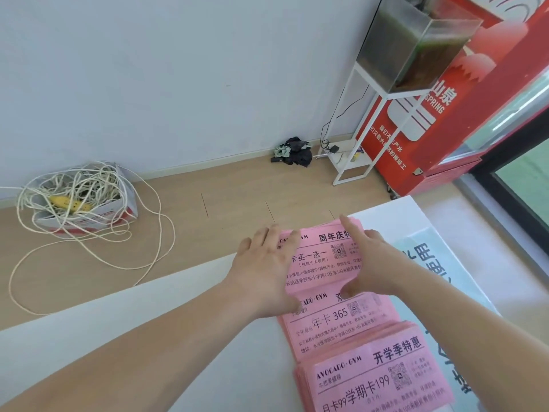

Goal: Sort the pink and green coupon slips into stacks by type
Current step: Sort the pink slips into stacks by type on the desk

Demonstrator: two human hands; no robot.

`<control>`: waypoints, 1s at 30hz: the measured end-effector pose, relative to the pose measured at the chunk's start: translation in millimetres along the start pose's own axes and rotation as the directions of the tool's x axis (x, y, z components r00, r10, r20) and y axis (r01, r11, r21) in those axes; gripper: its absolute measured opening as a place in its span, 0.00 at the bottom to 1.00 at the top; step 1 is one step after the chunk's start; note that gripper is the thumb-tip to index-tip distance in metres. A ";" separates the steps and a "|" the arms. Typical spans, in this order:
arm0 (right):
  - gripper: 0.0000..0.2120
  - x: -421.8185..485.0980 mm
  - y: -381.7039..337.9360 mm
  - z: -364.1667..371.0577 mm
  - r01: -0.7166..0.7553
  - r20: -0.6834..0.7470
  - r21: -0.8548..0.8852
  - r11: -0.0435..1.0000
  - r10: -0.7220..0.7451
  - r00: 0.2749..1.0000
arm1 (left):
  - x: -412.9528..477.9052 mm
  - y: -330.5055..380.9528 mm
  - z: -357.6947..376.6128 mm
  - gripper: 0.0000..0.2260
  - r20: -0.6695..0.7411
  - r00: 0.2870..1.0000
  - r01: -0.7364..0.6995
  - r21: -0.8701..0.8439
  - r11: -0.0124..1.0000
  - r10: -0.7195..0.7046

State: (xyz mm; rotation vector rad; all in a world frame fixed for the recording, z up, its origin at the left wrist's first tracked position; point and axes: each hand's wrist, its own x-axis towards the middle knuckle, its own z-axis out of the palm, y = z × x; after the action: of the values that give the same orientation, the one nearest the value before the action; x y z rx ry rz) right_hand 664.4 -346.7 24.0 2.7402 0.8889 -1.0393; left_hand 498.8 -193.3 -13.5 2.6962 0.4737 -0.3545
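Three pink stacks (320,263) (329,322) (380,379); two hands (267,272) (377,263) on farthest.

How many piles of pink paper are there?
3: far pile, touched by left hand and right hand; middle pile just nearer; near pile at the bottom edge. Others may be hidden.

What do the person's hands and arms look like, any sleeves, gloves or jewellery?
The left forearm and right forearm are bare, no sleeves in view. The left hand and right hand wear no gloves; no rings, watch or bracelet show.
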 end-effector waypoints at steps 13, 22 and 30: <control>0.67 12.7 10.5 -1.5 0.067 -0.099 0.080 0.995 -0.059 0.993 | 13.7 6.6 -1.5 0.58 -0.024 1.000 0.018 0.140 0.990 -0.015; 0.65 20.6 -4.1 -6.9 0.342 -0.080 -0.393 0.854 -0.402 0.912 | 11.1 1.5 3.5 0.56 -0.038 0.999 0.024 0.052 0.998 -0.022; 0.61 31.6 -8.8 -13.3 0.358 -0.089 -0.384 0.851 -0.420 0.903 | 11.7 -3.1 4.7 0.52 -0.107 0.994 0.003 0.015 1.000 -0.001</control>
State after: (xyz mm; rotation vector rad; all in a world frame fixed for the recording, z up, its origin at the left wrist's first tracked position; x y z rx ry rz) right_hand 686.4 -320.3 15.4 2.4117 1.5440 -0.6005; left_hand 507.4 -189.3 -22.2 2.7398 0.5065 -0.2160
